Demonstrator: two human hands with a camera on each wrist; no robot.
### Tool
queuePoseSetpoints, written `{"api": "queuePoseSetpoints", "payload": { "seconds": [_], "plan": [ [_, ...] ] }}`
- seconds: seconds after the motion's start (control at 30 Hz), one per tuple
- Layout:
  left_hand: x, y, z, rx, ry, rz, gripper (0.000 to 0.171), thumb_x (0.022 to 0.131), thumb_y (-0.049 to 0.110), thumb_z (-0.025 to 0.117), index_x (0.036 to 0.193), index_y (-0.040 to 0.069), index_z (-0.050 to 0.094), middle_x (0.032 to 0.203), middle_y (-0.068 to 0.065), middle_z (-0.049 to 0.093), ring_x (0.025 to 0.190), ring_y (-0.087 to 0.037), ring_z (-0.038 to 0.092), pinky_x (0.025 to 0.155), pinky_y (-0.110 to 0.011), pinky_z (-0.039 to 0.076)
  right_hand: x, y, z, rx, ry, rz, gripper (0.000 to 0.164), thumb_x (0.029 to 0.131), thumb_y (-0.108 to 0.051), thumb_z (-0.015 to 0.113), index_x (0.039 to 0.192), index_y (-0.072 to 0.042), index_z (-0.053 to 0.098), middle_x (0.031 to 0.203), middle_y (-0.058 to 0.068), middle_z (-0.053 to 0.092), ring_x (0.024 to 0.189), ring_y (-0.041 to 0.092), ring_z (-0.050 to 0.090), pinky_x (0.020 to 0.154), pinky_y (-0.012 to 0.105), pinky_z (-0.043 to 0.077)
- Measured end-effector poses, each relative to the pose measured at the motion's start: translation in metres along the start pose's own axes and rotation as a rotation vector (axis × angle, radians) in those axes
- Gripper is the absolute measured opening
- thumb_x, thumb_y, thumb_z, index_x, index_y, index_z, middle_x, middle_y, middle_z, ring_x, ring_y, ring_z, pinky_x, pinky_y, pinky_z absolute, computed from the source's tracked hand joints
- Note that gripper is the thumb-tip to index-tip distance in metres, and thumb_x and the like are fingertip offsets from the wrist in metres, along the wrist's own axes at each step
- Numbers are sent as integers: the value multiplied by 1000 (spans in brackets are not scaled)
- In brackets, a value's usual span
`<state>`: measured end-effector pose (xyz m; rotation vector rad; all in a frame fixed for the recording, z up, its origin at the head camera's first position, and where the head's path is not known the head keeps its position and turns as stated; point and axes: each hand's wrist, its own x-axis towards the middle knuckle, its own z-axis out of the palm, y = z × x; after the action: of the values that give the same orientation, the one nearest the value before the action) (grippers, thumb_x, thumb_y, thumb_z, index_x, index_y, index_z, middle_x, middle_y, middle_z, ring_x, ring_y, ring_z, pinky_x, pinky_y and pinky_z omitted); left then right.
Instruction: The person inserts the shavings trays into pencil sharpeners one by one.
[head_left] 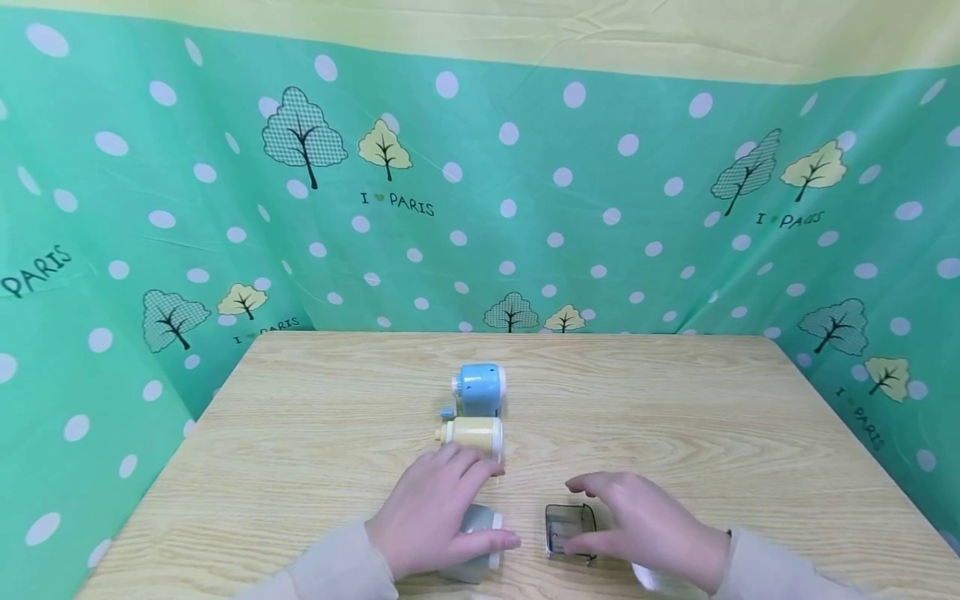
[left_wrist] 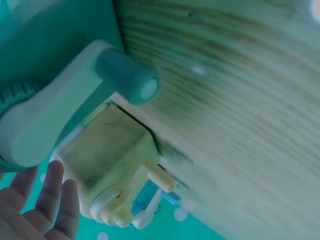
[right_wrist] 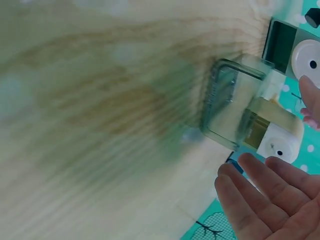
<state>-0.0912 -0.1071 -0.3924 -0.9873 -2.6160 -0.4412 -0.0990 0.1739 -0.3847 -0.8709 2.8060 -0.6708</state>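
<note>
Grey sharpener [head_left: 480, 519] sits at six o'clock, left hand [head_left: 431, 510] with fingers parted around it, seemingly to steady it; right hand [head_left: 655, 523], grip apart, flanks the tray [head_left: 565, 521] at five o'clock.

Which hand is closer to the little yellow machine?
Left. The left hand is right up near the yellow machine, on its near side. The right hand is farther off, by the see-through bin.

On the wood-grain surface [head_left: 315, 467], the left hand [head_left: 435, 512] partly covers a grey device [head_left: 478, 520], while the right hand [head_left: 652, 521] overlaps a smoky transparent tray [head_left: 566, 523]. Beyond the left hand, a yellow device [head_left: 474, 432] sits nearer than a blue one [head_left: 482, 387].
</note>
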Motion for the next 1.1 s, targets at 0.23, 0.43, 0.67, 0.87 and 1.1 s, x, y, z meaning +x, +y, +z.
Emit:
{"api": "queuePoseSetpoints", "payload": {
  "seconds": [0.23, 0.43, 0.67, 0.87, 1.1],
  "plan": [
    [-7, 4, 1, -26, 0, -5, 71, 82, 70, 57, 125, 15, 68, 112, 6, 68, 99, -12, 56, 80, -35, 51, -10, 9, 8, 45, -34, 24, 84, 72, -68, 68, 122, 0, 69, 120, 15, 72, 104, 29, 69, 85, 48, 57],
    [-12, 5, 3, -21, -19, -10, 78, 80, 73, 57, 130, 15, 65, 115, 5, 68, 99, -11, 54, 78, -35, 50, -15, 13, 16, 47, -39, 34, 90, 71, -70, 67, 126, 2, 66, 123, 15, 70, 110, 31, 67, 90, 50, 54],
    [-15, 6, 4, -24, 4, 20, 81, 79, 73, 58, 132, 11, 64, 114, 3, 68, 100, -13, 56, 84, -39, 52, -20, 18, 22, 65, -7, 32, 93, 70, -69, 68, 127, 3, 65, 125, 16, 69, 112, 32, 66, 92, 51, 53],
    [-18, 6, 6, -22, 33, 46, 84, 75, 74, 61, 130, 11, 64, 112, 4, 67, 101, -12, 56, 83, -37, 52, -23, 22, 28, 41, 44, -7, 87, 71, -65, 69, 125, 3, 65, 122, 14, 70, 109, 30, 66, 90, 49, 54],
    [-19, 5, 8, 11, 21, 78, 96, 69, 83, 55, 131, 10, 62, 114, 3, 66, 101, -14, 56, 82, -36, 52, -24, 22, 30, 34, 47, 16, 82, 71, -63, 71, 123, 0, 67, 120, 12, 70, 107, 29, 66, 89, 49, 55]
  ]
}}
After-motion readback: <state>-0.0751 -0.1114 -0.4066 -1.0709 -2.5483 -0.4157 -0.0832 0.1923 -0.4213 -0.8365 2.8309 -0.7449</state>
